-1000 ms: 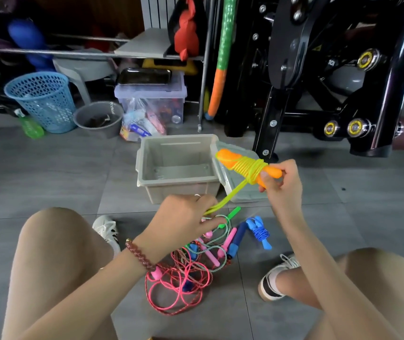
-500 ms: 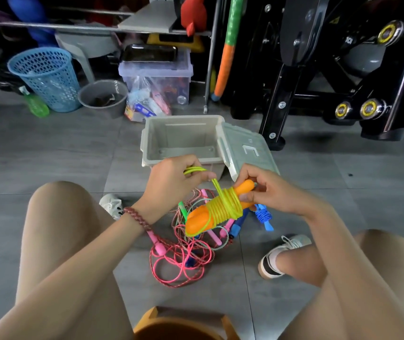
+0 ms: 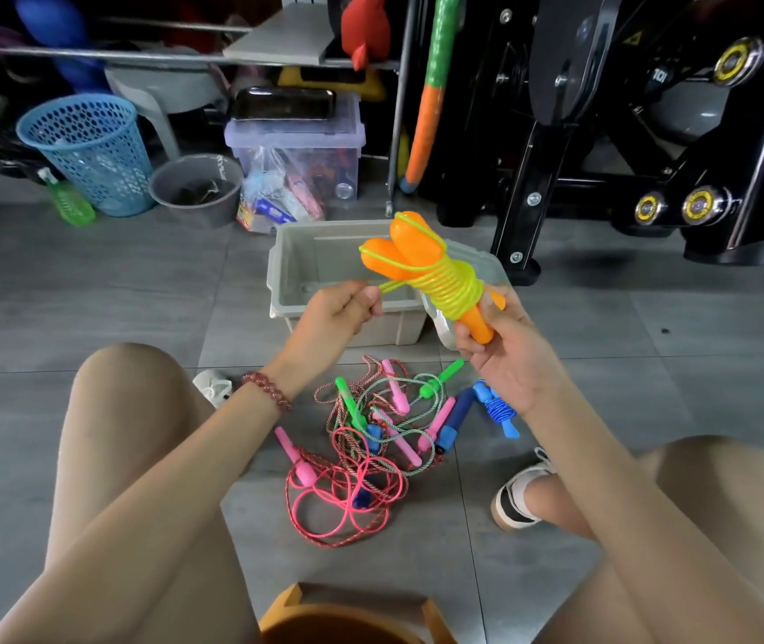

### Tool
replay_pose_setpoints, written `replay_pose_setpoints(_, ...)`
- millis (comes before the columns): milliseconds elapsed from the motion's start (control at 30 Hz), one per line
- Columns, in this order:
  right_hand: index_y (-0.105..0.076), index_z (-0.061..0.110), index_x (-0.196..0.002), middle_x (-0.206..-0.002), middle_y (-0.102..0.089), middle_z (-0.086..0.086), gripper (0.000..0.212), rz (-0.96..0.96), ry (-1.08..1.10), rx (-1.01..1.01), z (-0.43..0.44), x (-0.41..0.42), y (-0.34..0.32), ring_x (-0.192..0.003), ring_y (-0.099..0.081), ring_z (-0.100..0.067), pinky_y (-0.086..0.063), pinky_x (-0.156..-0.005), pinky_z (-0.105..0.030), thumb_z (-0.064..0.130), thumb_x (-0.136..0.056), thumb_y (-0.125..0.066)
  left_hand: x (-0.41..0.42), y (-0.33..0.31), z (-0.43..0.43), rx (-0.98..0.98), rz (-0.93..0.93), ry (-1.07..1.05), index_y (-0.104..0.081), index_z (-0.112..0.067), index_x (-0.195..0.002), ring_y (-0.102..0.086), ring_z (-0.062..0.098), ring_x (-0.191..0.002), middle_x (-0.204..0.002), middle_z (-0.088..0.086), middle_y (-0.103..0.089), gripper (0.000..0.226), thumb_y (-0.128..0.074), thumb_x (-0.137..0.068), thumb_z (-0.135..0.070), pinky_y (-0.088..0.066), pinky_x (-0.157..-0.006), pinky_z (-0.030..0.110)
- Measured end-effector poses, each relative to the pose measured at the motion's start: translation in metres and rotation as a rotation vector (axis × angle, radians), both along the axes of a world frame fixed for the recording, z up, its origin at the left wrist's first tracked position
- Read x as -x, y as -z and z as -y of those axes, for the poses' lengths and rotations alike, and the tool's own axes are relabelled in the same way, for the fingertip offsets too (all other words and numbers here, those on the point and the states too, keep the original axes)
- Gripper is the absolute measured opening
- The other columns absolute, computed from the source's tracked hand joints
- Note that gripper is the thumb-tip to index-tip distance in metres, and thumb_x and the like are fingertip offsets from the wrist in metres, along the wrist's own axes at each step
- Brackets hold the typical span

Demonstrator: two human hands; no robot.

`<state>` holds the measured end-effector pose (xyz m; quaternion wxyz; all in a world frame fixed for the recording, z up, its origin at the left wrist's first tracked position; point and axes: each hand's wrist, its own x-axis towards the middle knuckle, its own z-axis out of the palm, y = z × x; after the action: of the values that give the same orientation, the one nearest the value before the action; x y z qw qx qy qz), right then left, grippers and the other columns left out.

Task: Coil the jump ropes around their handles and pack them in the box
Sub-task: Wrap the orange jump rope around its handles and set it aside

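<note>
Right hand: my right hand point(image 3: 505, 360) grasps the thin lower ends of the two orange plastic handles point(image 3: 398, 253), whose fat ends tilt up and away above it.
Left hand: my left hand point(image 3: 338, 313) pinches the short free tail of the yellow-green plastic rope point(image 3: 452, 285), just left of the bundle.
Change: half a second ago the bundle lay low over the pile with its fat ends pointing down towards me. Now it is lifted and turned upright in front of the box, and the tail has gone from a long loop to a short stub.
Meaning: I judge the winding nearly finished. What remains is securing the tail and putting the bundle in.
Box: the open grey plastic box point(image 3: 398, 330) stands on the floor just beyond both hands, its lid point(image 3: 491, 267) beside it behind the right hand.
Waiting: a tangle of pink, green and blue jump ropes point(image 3: 370, 439) lies below the hands. A blue rope already wound point(image 3: 496, 409) lies under the right wrist.
Hidden: the tail's end is buried in my left fingers. I cannot tell whether it is one strand or two. The bundle covers part of the box's inside.
</note>
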<state>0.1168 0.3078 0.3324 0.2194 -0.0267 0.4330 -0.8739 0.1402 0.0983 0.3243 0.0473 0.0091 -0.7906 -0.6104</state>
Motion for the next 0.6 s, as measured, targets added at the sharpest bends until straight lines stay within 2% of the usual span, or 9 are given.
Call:
replay_pose_setpoints(67, -0.047, 0.012, -0.090, -0.080, -0.063, -0.008, 0.003, 0.031, 0.144, -0.080, 0.008, -0.003, 0.002, -0.055, -0.058, -0.014, -0.039, -0.044, -0.017, 0.012, -0.093, -0.047, 0.001, 0.004, -0.005, 0.024, 0.011, -0.048, -0.056, -0.022, -0.077, -0.037, -0.001, -0.045, -0.060, -0.010, -0.047, 0.027, -0.042, -0.100, -0.014, -0.030, -0.046, 0.013)
replay_pose_setpoints(100, -0.046, 0.012, -0.089, -0.079, -0.063, -0.008, 0.008, 0.025, 0.198, -0.114, 0.010, -0.005, 0.002, -0.056, -0.059, -0.015, -0.039, -0.045, -0.018, 0.008, -0.096, -0.044, 0.000, 0.006, -0.008, 0.022, 0.021, -0.056, -0.053, -0.024, -0.082, -0.037, -0.001, -0.045, -0.061, -0.008, -0.049, 0.023, -0.043, -0.100, -0.013, -0.030, -0.047, 0.014)
replay_pose_setpoints(200, -0.045, 0.012, -0.090, -0.078, -0.062, -0.007, 0.010, -0.012, 0.311, -0.170, 0.015, -0.009, 0.001, -0.057, -0.061, -0.015, -0.042, -0.048, -0.019, 0.007, -0.098, -0.045, -0.003, 0.006, -0.019, 0.006, 0.010, -0.058, -0.047, -0.025, -0.086, -0.036, 0.007, -0.048, -0.058, -0.011, -0.056, 0.019, -0.044, -0.098, -0.010, -0.031, -0.049, 0.022)
replay_pose_setpoints(267, -0.043, 0.013, -0.092, -0.078, -0.062, -0.006, 0.010, -0.105, 0.368, -0.278, 0.016, -0.010, 0.000, -0.059, -0.062, -0.016, -0.044, -0.050, -0.022, 0.006, -0.098, -0.047, -0.006, 0.004, -0.025, -0.001, -0.020, -0.046, -0.048, -0.022, -0.084, -0.036, 0.014, -0.050, -0.058, -0.013, -0.059, 0.019, -0.046, -0.097, -0.009, -0.031, -0.048, 0.025)
replay_pose_setpoints(333, -0.043, 0.016, -0.092, -0.078, -0.062, -0.004, 0.014, -0.293, 0.416, -0.474, 0.017, -0.011, 0.002, -0.061, -0.063, -0.022, -0.046, -0.051, -0.029, 0.005, -0.096, -0.050, -0.008, 0.001, -0.030, -0.036, -0.036, -0.058, -0.050, -0.021, -0.083, -0.036, 0.011, -0.046, -0.058, -0.011, -0.059, 0.017, -0.048, -0.096, -0.009, -0.031, -0.046, 0.022)
replay_pose_setpoints(400, -0.044, 0.026, -0.090, -0.081, -0.061, -0.008, 0.022, -0.538, 0.468, -0.673, 0.019, -0.012, 0.001, -0.064, -0.063, -0.031, -0.048, -0.054, -0.038, 0.006, -0.092, -0.054, -0.011, -0.002, -0.038, -0.094, -0.035, -0.093, -0.051, -0.019, -0.079, -0.035, 0.005, -0.044, -0.060, -0.008, -0.056, 0.020, -0.048, -0.097, -0.009, -0.029, -0.045, 0.019)
replay_pose_setpoints(467, -0.044, 0.031, -0.089, -0.083, -0.056, -0.004, 0.023, -0.871, 0.489, -0.870, 0.022, -0.014, 0.001, -0.067, -0.058, -0.023, -0.046, -0.056, -0.036, 0.011, -0.090, -0.055, -0.013, -0.010, -0.042, -0.209, -0.009, -0.144, -0.045, -0.016, -0.072, -0.032, 0.004, -0.043, -0.061, 0.001, -0.049, 0.028, -0.041, -0.098, -0.009, -0.027, -0.044, 0.018)
replay_pose_setpoints(533, -0.044, 0.017, -0.091, -0.089, -0.050, -0.002, 0.011, -1.149, 0.476, -0.999, 0.026, -0.015, 0.005, -0.067, -0.047, -0.014, -0.042, -0.054, -0.032, 0.013, -0.090, -0.055, -0.013, -0.019, -0.041, -0.358, 0.011, -0.170, -0.040, -0.014, -0.068, -0.029, 0.003, -0.043, -0.060, 0.004, -0.041, 0.031, -0.036, -0.098, -0.011, -0.024, -0.042, 0.016)
replay_pose_setpoints(600, -0.047, 0.006, -0.090, -0.091, -0.047, -0.001, 0.010, -1.161, 0.467, -1.017, 0.029, -0.011, 0.008, -0.066, -0.043, -0.014, -0.041, -0.052, -0.040, 0.008, -0.091, -0.057, -0.012, -0.024, -0.038, -0.430, 0.016, -0.168, -0.041, -0.015, -0.068, -0.029, 0.003, -0.043, -0.061, 0.003, -0.040, 0.029, -0.042, -0.096, -0.024, -0.024, -0.043, 0.016)
